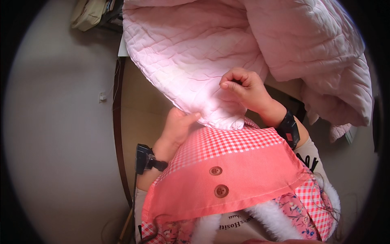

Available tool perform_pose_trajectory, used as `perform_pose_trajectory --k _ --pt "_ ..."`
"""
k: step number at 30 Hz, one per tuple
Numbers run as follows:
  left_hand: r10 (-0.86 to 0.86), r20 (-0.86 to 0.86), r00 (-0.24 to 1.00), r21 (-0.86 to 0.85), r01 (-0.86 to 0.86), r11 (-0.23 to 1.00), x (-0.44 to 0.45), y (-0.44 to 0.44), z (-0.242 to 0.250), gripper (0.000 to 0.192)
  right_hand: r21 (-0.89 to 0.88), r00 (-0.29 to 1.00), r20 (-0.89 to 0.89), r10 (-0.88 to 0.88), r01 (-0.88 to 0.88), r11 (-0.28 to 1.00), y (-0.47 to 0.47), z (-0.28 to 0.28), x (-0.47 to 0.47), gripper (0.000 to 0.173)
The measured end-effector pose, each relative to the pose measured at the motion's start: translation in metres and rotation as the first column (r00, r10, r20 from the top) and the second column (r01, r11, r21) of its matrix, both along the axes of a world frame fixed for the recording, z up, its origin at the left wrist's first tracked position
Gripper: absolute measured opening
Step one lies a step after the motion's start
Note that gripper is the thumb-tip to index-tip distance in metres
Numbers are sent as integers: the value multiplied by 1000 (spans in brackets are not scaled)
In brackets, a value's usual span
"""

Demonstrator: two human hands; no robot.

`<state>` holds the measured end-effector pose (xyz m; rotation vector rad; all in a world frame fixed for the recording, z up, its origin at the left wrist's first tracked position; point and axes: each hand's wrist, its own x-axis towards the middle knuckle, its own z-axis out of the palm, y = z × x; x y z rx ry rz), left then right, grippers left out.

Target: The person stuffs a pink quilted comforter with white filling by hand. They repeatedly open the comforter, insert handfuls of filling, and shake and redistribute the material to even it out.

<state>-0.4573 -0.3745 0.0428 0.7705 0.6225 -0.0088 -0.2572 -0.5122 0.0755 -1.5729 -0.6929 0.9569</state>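
A pale pink quilt (pixel 195 61) with stitched lines spreads before me, and its near end hangs down to my apron. My left hand (pixel 178 123) grips the quilt's left edge near that end, thumb on top and fingers underneath. Over the quilt, my right hand (pixel 246 88) is curled, with thumb tip and forefinger tip together. I see no object between them, though something very small could be hidden. The quilt's near corner looks rolled beside the red-and-white checked apron (pixel 225 140).
Bunched quilt folds (pixel 307 39) rise at the right and hang over the side. A white table corner (pixel 122 48) shows at the left. Beyond it stands a rack with a beige bag (pixel 88 15). A wall socket with a plug (pixel 102 97) and a thin cable are on the left wall.
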Motion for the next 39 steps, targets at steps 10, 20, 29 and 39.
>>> perform_pose_trajectory --k 10,20,29,39 --pt "42 -55 998 -10 -43 999 8 3 6 45 174 979 -46 -198 203 963 -24 36 38 8" --pt "294 -170 941 -26 -303 953 26 43 1 41 151 979 -176 -103 130 980 77 50 80 9" --pt "348 1 937 -31 -348 937 43 97 16 38 116 976 -215 -33 59 991 104 25 88 9" --pt "130 -4 992 -97 -130 987 88 167 26 39 -11 890 -328 -315 330 944 93 38 75 12"
